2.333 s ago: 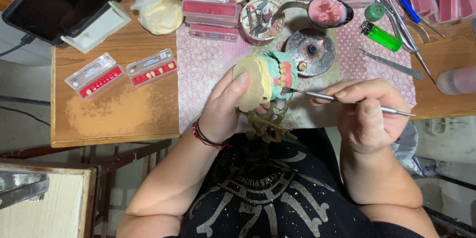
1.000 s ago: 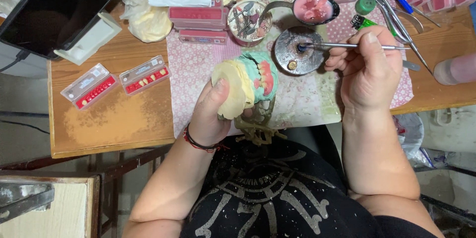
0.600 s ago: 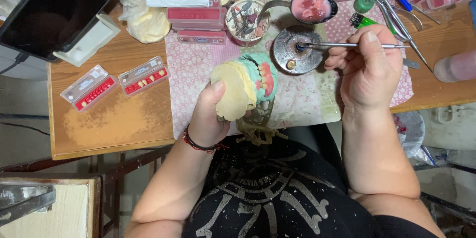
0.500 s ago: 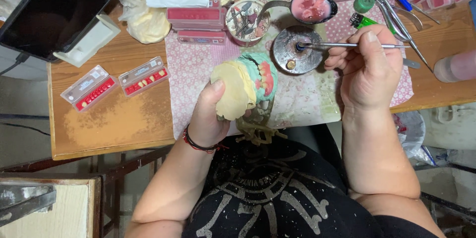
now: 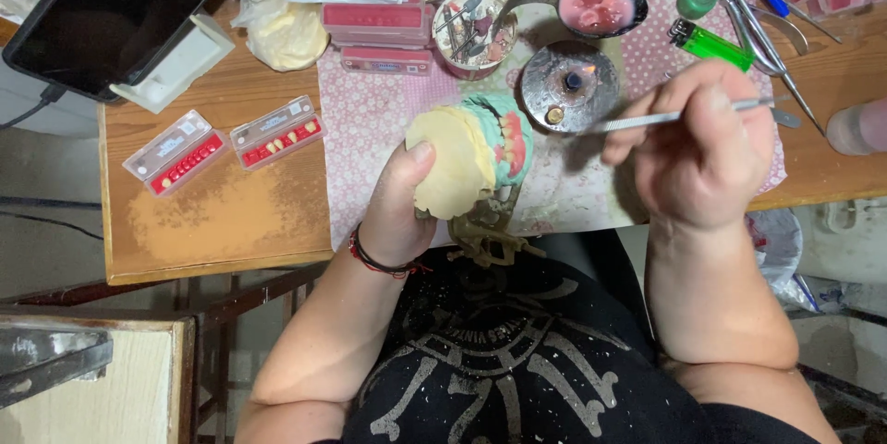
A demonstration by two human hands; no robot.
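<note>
Spanning most of the view, the wooden desk (image 5: 212, 222) carries a dark tablet (image 5: 111, 10) at ten o'clock and a floral cloth (image 5: 370, 130) under the work. At the centre, the left hand (image 5: 397, 213) grips a pale plaster dental model (image 5: 457, 162) with pink wax and teeth set along its right edge; the thumb lies over the plaster and the fingers curl closed beneath it, holding it just above the cloth. At three o'clock from it, the right hand (image 5: 707, 153) has its fingers pinched tight round a slim metal wax instrument (image 5: 647, 119), whose tip reaches toward the small flame of the alcohol burner (image 5: 566, 85) at one o'clock. Beyond that sit a round tin of tools (image 5: 473, 30), a pink wax bowl (image 5: 601, 8) and a green lighter (image 5: 711, 42). Two clear tooth cards (image 5: 226, 144) lie at nine o'clock.

The risk, as I judge it: the knuckles are near the flame, so a slip could scorch skin; an overheated tip could melt the wax too deeply and shift a tooth.
</note>
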